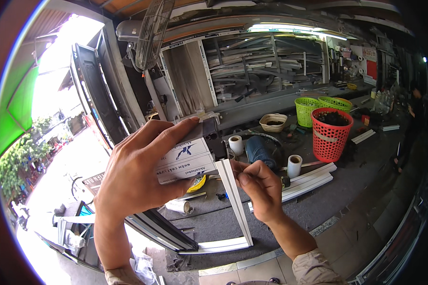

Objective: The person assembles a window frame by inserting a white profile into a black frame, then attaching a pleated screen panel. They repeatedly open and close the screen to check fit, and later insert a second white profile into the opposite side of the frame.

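Observation:
My left hand (138, 161) is wrapped round a wide aluminium profile (188, 154) covered in printed white film, thumb below and fingers over the top. The profile's dark cut end meets a narrow white strip (233, 199), which runs down to a white bottom piece (218, 245). A dark grooved profile (161, 230) joins that piece at the left, so together they look like a rectangular frame. My right hand (259, 187) is closed, thumb against curled fingers, beside the corner where strip and profile meet. Whatever it pinches is hidden.
On the dark worktop lie white profiles (299, 187), film rolls (294, 166) and a blue cylindrical object (260, 151). Farther back stand a red basket (331, 137), green baskets (306, 111) and a cream basket (273, 122). A fan (152, 35) hangs upper left. Another person (409, 123) stands far right.

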